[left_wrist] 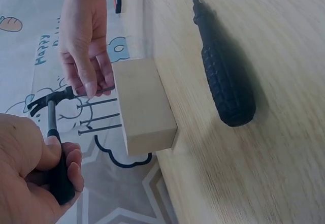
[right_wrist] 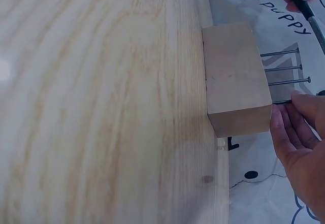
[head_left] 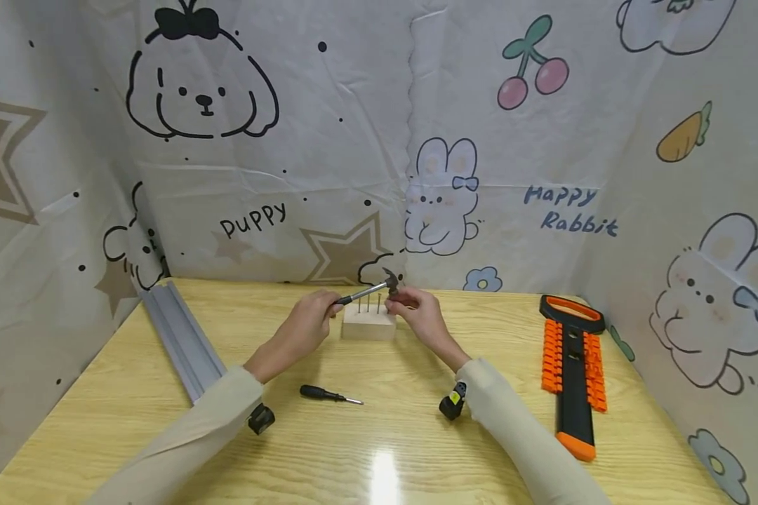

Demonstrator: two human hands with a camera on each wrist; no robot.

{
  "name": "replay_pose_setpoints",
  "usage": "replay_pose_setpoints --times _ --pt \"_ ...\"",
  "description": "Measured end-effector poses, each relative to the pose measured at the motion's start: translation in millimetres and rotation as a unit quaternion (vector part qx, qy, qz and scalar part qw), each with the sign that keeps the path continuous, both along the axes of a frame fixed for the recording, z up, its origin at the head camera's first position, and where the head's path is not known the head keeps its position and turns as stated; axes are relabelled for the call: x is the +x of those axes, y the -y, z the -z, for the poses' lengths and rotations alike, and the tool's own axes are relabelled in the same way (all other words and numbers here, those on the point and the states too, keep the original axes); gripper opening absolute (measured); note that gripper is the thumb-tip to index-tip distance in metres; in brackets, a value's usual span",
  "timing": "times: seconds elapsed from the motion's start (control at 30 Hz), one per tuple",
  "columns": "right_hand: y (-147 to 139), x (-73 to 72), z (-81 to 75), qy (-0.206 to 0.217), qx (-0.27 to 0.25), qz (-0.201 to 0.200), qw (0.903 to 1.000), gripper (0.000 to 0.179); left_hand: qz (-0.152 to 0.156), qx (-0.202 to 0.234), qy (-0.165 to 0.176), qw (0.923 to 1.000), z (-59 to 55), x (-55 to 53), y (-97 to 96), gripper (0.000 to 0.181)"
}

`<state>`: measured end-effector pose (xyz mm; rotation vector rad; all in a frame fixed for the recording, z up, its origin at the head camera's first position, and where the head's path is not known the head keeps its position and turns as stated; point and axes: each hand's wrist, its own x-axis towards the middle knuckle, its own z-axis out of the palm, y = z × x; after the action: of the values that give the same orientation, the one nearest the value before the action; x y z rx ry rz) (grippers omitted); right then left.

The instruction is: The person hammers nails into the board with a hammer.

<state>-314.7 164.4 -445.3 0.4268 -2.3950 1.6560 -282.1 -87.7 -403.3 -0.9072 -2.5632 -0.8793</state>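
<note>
A pale wooden block (head_left: 369, 330) sits near the table's back edge with three nails (left_wrist: 99, 117) standing upright in its top. My left hand (head_left: 304, 319) grips the dark handle of a small claw hammer (left_wrist: 52, 102), whose head is up over the block's right end. Between thumb and fingers my right hand (head_left: 420, 313) pinches another nail (right_wrist: 282, 102) at that end, its point down at the wood. The hammer's striking face is right at this nail's head in the left wrist view.
A black-handled screwdriver (head_left: 322, 393) lies on the table in front of the block. To the left is a long grey metal channel (head_left: 183, 337). On the right lies a black and orange tool (head_left: 575, 379) with orange side pieces. A printed cloth (head_left: 354, 140) hangs behind the table.
</note>
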Motion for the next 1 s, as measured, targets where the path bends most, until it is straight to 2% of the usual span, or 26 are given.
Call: replay_pose_setpoints --times 0.23,0.4,0.5,0.6,0.73,0.8,0.87,1.0 --pt "-1 0.1 -1.2 0.017 -0.019 -0.019 0.9995 0.019 -0.009 0.012 0.003 0.9999 1.2 0.0 -0.6 0.014" --pt "-1 0.2 -1.0 0.024 -0.055 -0.018 0.998 0.023 -0.008 0.018 0.004 0.9998 0.8 -0.5 -0.6 0.015" --pt "-1 0.0 0.0 0.022 -0.059 -0.014 0.9979 0.021 -0.007 0.016 0.006 0.9998 1.2 -0.6 -0.6 0.015" --pt "-1 0.2 0.6 0.017 -0.054 -0.01 0.9983 0.019 -0.009 0.023 -0.008 0.9997 0.4 -0.8 -0.3 0.014" --pt "0 1.2 2.0 0.008 -0.033 0.001 0.9994 0.018 -0.019 0.064 -0.052 0.9965 -3.0 -2.0 -1.1 0.013" --pt "1 2.1 1.8 0.003 -0.024 0.006 0.9997 0.019 -0.02 0.076 -0.056 0.9953 -4.0 -2.8 -2.0 0.014" --pt "1 3.5 0.1 0.001 -0.023 0.007 0.9997 0.018 -0.018 0.063 -0.04 0.9971 -3.8 -2.4 -2.8 0.014" --pt "4 12.6 -10.6 0.003 -0.03 -0.006 0.9995 0.018 -0.017 0.008 0.003 0.9998 0.4 0.7 -2.2 0.014"
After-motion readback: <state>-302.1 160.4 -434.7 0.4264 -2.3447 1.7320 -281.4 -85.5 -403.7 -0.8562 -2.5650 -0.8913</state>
